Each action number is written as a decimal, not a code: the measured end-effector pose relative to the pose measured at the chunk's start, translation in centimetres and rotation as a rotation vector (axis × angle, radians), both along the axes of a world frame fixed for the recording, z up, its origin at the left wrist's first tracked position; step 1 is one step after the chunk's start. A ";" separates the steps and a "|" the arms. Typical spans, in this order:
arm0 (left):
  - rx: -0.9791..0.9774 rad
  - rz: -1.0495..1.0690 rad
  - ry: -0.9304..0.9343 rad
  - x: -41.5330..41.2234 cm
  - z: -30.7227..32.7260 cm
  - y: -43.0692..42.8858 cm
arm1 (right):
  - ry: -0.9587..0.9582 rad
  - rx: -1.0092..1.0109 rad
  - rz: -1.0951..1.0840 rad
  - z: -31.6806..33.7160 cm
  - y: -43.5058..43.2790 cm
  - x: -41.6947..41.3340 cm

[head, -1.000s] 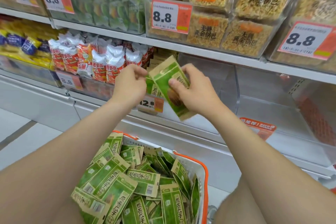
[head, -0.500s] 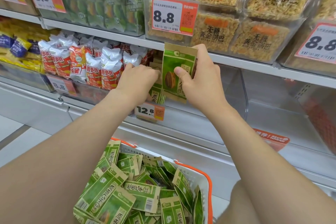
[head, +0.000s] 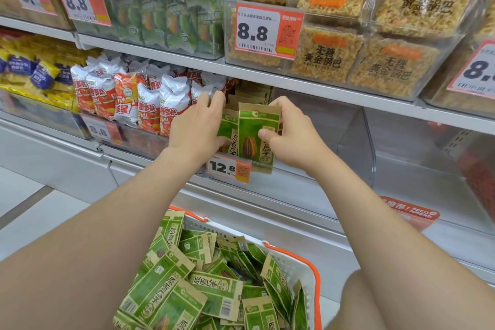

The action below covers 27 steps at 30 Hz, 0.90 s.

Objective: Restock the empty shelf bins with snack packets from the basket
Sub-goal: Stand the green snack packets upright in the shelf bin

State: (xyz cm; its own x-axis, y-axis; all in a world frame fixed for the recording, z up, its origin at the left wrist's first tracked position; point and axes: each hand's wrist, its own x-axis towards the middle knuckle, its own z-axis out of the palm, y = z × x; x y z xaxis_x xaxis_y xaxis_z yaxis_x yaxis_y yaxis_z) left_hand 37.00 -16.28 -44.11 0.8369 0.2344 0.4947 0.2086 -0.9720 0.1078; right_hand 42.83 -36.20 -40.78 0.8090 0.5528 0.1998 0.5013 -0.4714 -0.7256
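Note:
My right hand (head: pixel 290 135) pinches an upright green-and-tan sunflower seed packet (head: pixel 254 131) at its right edge, at the front of a clear shelf bin (head: pixel 348 142). My left hand (head: pixel 197 126) presses against the row of matching packets (head: pixel 227 128) standing behind it at the bin's left end. The rest of that bin to the right holds nothing. Below, a white basket with an orange rim (head: pixel 308 265) is full of several of the same green packets (head: pixel 211 286).
Red-and-white snack bags (head: pixel 144 99) fill the bin to the left. A 12.8 price tag (head: pixel 229 169) hangs under the packets. Rice cracker packs (head: pixel 348 56) sit on the shelf above. Another bare clear bin (head: pixel 428 163) lies at the right.
My right hand turned the packet upright, carried it up, then lowered it into the bin's front. My left hand moved from the packet to the standing row.

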 end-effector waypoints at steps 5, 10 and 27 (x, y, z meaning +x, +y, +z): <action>-0.017 -0.005 0.013 -0.1 0.1 -0.2 | -0.008 0.086 -0.018 0.4 0.7 -0.3; -0.038 -0.059 0.022 -0.2 0.3 0.8 | 0.077 0.067 -0.040 -1.9 2.7 -0.2; -0.015 -0.026 0.031 -1.7 1.2 1.0 | 0.095 -0.158 -0.206 -2.6 5.2 0.6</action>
